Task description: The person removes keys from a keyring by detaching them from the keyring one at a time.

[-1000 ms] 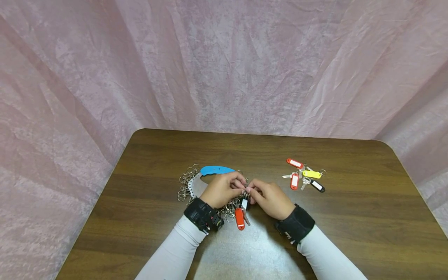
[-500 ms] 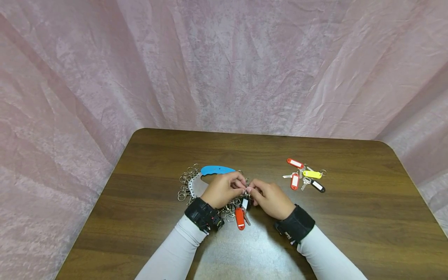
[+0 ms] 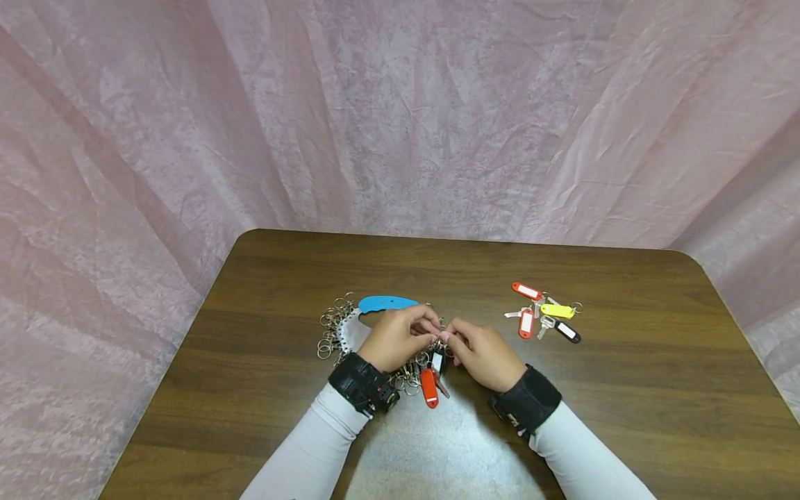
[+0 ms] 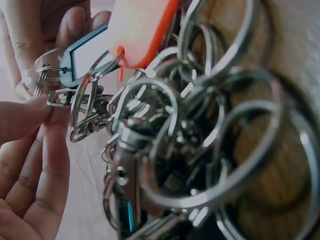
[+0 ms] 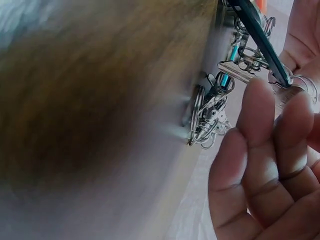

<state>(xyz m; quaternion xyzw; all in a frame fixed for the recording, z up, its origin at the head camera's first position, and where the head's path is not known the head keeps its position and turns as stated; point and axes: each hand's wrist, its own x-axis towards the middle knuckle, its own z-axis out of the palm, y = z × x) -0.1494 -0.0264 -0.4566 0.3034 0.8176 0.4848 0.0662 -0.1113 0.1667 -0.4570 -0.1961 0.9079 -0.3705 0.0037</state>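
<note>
My left hand [image 3: 394, 340] pinches a small metal ring at the right edge of a ring-lined holder, a pale curved plate [image 3: 351, 333] with a blue handle [image 3: 386, 303]. Fingertip to fingertip with it, my right hand [image 3: 484, 354] pinches a key ring [image 5: 306, 86]. A black key tag [image 4: 90, 55] with a white label hangs just below the fingers. Beside it dangles a red key tag [image 3: 428, 387] with a key [image 3: 442, 386]. Large split rings [image 4: 240, 145] fill the left wrist view. My left hand covers part of the plate and handle.
Right of the hands lies a loose group on the wooden table [image 3: 625, 389]: red tags [image 3: 526, 324], a yellow tag [image 3: 557, 311] and a black tag [image 3: 567, 332], with keys [image 3: 546, 325]. A pink curtain [image 3: 400, 125] hangs behind the table.
Both hands stay nearly in place, fingertips together at the ring. The hanging red tag and its key have shifted slightly upward in the head view.
</note>
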